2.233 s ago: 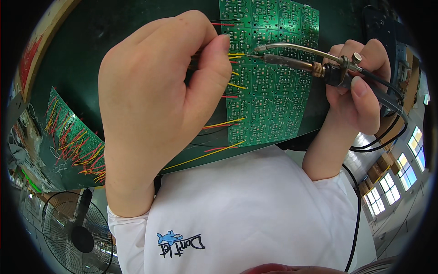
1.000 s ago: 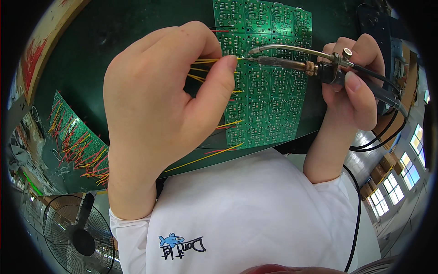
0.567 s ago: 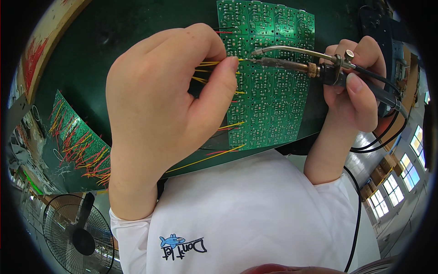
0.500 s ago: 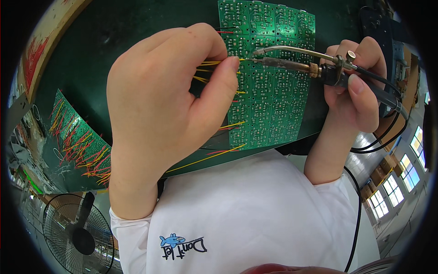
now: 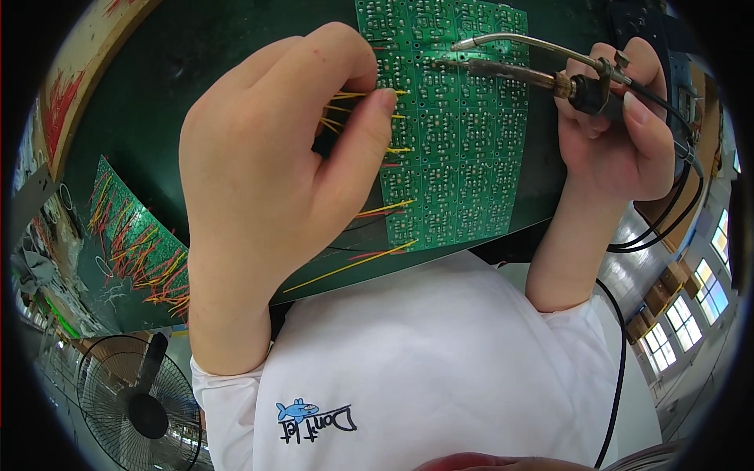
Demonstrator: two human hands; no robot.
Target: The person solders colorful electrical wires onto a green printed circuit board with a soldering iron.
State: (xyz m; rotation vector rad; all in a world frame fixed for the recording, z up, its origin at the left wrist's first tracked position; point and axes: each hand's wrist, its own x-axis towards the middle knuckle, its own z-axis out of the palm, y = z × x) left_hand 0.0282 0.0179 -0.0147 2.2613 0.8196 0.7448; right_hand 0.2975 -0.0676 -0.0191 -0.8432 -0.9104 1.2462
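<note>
A green circuit board panel, dotted with solder joints, lies on the dark green tabletop. At its left edge my left hand is closed, thumb and forefinger pinching a yellow wire whose end reaches onto the board. More yellow strands show under that hand; its other fingers are hidden. My right hand grips a soldering iron with a curved metal solder-feed tube clamped above it. The iron's tip is over the upper part of the board, apart from the pinched wire's end.
Left of my forearm lies another green board bristling with red and yellow wires. Black cables hang from the iron at the right. A wooden rim borders the table's far left. A fan stands below, at the lower left.
The soldering iron has lifted away from the pinched wire's end, its tip moving up the picture. My right hand has shifted slightly right. The left hand keeps its pinch.
</note>
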